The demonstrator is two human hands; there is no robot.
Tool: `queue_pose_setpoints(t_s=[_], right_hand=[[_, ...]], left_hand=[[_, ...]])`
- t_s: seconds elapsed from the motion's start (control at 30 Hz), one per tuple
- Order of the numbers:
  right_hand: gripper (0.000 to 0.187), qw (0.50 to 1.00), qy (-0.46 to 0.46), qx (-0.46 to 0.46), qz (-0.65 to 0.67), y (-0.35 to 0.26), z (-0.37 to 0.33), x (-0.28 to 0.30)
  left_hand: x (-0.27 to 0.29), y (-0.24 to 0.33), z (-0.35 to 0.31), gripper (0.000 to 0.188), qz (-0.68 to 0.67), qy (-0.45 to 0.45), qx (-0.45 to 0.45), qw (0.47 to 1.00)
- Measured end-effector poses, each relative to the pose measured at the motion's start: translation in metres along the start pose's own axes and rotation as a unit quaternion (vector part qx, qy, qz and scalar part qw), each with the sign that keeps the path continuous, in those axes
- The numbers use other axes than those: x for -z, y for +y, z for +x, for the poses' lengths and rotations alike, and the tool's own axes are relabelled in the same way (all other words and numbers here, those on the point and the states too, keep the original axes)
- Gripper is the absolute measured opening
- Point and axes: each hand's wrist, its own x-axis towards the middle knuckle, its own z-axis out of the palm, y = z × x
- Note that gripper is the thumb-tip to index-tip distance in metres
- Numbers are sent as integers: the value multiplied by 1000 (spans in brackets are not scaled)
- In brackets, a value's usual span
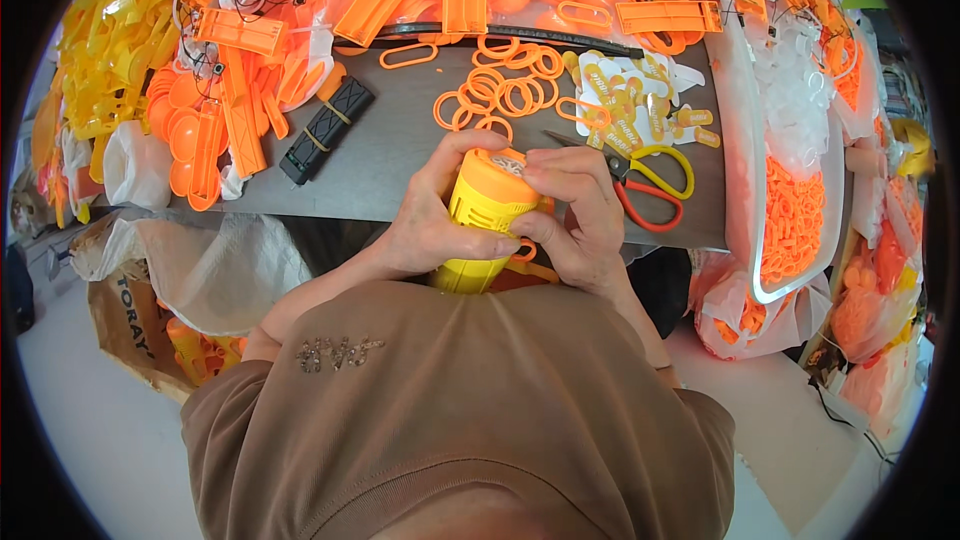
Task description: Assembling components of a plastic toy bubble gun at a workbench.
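Close to my chest, at the table's near edge, is a yellow plastic cylinder (478,215) with an orange collar and a whitish perforated piece at its top. It tilts slightly, its lower end towards me. My left hand (425,220) wraps its side, with a finger and thumb against the collar and body. Fingers of my right hand (580,205) press on the collar's right rim. An orange loop (524,250) shows just under the right hand. To the right lie scissors (655,188) with one yellow and one red handle. Beyond the cylinder is a loose group of orange rings (515,95).
White-and-gold label pieces (625,100) lie beyond the scissors. A banded black bundle (328,130) rests at left on the grey table (390,120). Orange and yellow plastic parts (235,110) heap along the back and left. A clear bin (770,285) with small orange pieces stands right.
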Motion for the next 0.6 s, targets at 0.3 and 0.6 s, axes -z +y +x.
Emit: queue_pose_setpoints(t_s=[0.3, 0.6], right_hand=[[52, 992, -122, -34, 12, -15, 51, 25], [35, 915, -385, -1, -123, -18, 74, 19]], left_hand=[[-12, 17, 9, 84, 80, 20, -37, 996], [-6, 13, -5, 66, 98, -81, 65, 990]])
